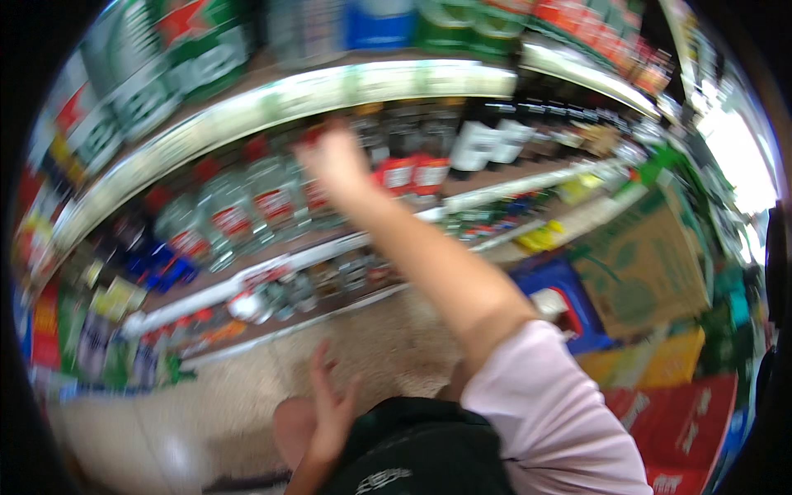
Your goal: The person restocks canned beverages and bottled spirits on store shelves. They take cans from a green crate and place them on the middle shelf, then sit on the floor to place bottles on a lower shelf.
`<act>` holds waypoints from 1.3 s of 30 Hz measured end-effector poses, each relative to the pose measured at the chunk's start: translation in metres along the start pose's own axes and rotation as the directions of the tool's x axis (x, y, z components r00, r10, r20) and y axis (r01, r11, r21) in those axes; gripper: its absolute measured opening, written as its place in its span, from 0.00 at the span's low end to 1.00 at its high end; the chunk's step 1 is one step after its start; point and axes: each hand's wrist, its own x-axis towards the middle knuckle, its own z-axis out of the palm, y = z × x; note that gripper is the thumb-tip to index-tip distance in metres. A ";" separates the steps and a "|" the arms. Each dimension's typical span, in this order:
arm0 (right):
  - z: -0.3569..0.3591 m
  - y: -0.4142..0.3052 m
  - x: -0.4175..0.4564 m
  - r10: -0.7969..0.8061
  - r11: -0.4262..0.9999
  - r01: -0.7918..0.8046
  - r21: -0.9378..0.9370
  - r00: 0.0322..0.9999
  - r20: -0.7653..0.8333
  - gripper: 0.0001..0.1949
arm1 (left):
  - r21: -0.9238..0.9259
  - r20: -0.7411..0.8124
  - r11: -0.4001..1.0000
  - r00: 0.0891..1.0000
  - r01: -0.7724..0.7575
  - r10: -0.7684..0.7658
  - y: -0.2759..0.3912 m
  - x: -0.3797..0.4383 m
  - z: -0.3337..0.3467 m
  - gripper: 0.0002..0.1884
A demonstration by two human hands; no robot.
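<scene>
My right hand (331,151), blurred by motion, reaches to the shelf at the neck of a clear glass bottle (315,195) with a red cap and red label. Whether its fingers are closed on the cap cannot be told. Similar clear bottles (272,201) with red caps stand in a row to its left. Just right of the hand are dark-necked bottles with red labels (396,173). Low in front of my body, my left hand (334,402) is raised with its fingers apart and nothing in it, above the tiled floor.
A shelf edge with price strips (371,80) runs above the bottles, with beer packs (204,49) over it. Smaller bottles (352,272) fill the lower shelf (297,322). At the right stand a cardboard box (637,266), a blue package (557,303) and red cartons (680,427).
</scene>
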 end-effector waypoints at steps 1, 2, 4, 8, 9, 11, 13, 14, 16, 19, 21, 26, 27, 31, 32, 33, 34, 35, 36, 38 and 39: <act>-0.005 -0.004 -0.002 -0.043 0.998 0.043 -0.036 0.999 -0.016 0.15 | 0.019 -0.001 1.000 1.000 -0.017 0.017 0.002 0.003 -0.002 0.38; 0.010 0.011 -0.001 -0.154 0.983 0.139 -0.122 0.980 -0.128 0.17 | 0.040 0.004 0.999 1.000 -0.027 0.026 0.003 0.002 -0.004 0.39; 0.020 0.015 -0.009 -0.347 0.937 0.335 -0.095 0.877 -0.332 0.29 | 0.026 -0.018 0.998 0.998 -0.051 0.052 -0.005 -0.002 -0.007 0.39; 0.022 -0.009 -0.041 -0.524 0.852 0.459 -0.253 0.739 -0.424 0.35 | 0.056 -0.088 0.998 0.995 -0.042 0.047 -0.005 -0.014 -0.008 0.38; 0.020 -0.015 -0.042 -0.562 0.826 0.526 -0.203 0.743 -0.363 0.35 | 0.051 -0.095 0.998 0.995 -0.037 0.042 -0.003 -0.014 -0.006 0.38; 0.024 -0.026 -0.044 -0.635 0.767 0.636 -0.088 0.732 -0.246 0.35 | 0.040 -0.105 0.999 0.994 -0.032 0.036 -0.001 -0.014 -0.004 0.38; 0.032 -0.040 -0.037 -0.469 0.876 0.483 0.010 0.855 -0.224 0.31 | 0.025 -0.090 0.999 0.995 -0.036 0.038 -0.001 -0.014 -0.004 0.38; 0.039 -0.043 -0.029 -0.433 0.893 0.450 0.021 0.871 -0.233 0.32 | 0.029 -0.096 0.999 0.994 -0.041 0.044 0.000 -0.015 -0.004 0.38; 0.046 -0.052 -0.012 -0.289 0.942 0.313 0.118 0.939 -0.186 0.30 | 0.040 -0.105 0.997 0.992 -0.061 0.065 0.004 -0.014 -0.003 0.38; 0.048 -0.055 0.005 -0.117 0.968 0.129 0.214 0.991 -0.069 0.25 | 0.007 -0.060 1.000 0.998 -0.005 0.005 0.012 -0.015 -0.005 0.37; 0.052 -0.050 0.008 -0.217 0.968 0.228 0.105 0.970 -0.112 0.22 | 0.001 -0.060 1.000 0.998 -0.002 0.003 0.015 -0.015 -0.008 0.36; 0.034 -0.044 -0.028 -0.361 0.914 0.374 0.160 0.927 -0.102 0.19 | -0.081 -0.151 0.997 0.989 -0.017 0.005 0.011 -0.009 -0.023 0.35; 0.026 -0.040 -0.036 -0.414 0.885 0.430 0.180 0.902 -0.122 0.19 | -0.085 -0.149 0.996 0.989 -0.033 0.020 0.011 -0.003 -0.027 0.36; -0.006 -0.048 -0.069 -0.564 0.798 0.584 0.149 0.811 -0.155 0.21 | -0.213 -0.226 0.971 0.973 -0.104 0.055 -0.003 0.039 -0.042 0.41; -0.019 -0.060 -0.078 -0.561 0.806 0.570 0.158 0.821 -0.104 0.22 | -0.246 -0.239 0.964 0.970 -0.106 0.045 -0.003 0.052 -0.046 0.43; -0.021 -0.065 -0.082 -0.577 0.786 0.593 0.175 0.805 -0.135 0.22 | -0.359 -0.183 0.930 0.983 -0.075 0.008 -0.001 0.062 -0.051 0.42; -0.026 -0.076 -0.089 -0.520 0.807 0.525 0.269 0.849 -0.096 0.22 | -0.558 -0.117 0.829 0.992 -0.035 -0.037 -0.009 0.071 -0.054 0.40; -0.031 -0.089 -0.095 -0.463 0.818 0.448 0.359 0.885 -0.051 0.22 | -0.728 -0.047 0.686 0.997 0.011 -0.066 -0.017 0.073 -0.055 0.38; -0.038 -0.088 -0.097 -0.354 0.860 0.316 0.402 0.935 0.023 0.21 | -0.703 0.040 0.701 0.991 0.119 -0.128 -0.013 0.071 -0.049 0.38; -0.047 -0.085 -0.100 -0.207 0.811 0.093 0.578 0.969 0.135 0.18 | -0.622 0.200 0.713 0.946 0.323 -0.254 -0.003 0.062 -0.038 0.38; -0.049 -0.087 -0.101 -0.186 0.746 0.018 0.666 0.965 0.183 0.17 | -0.673 0.232 0.675 0.953 0.302 -0.196 0.002 0.051 -0.036 0.39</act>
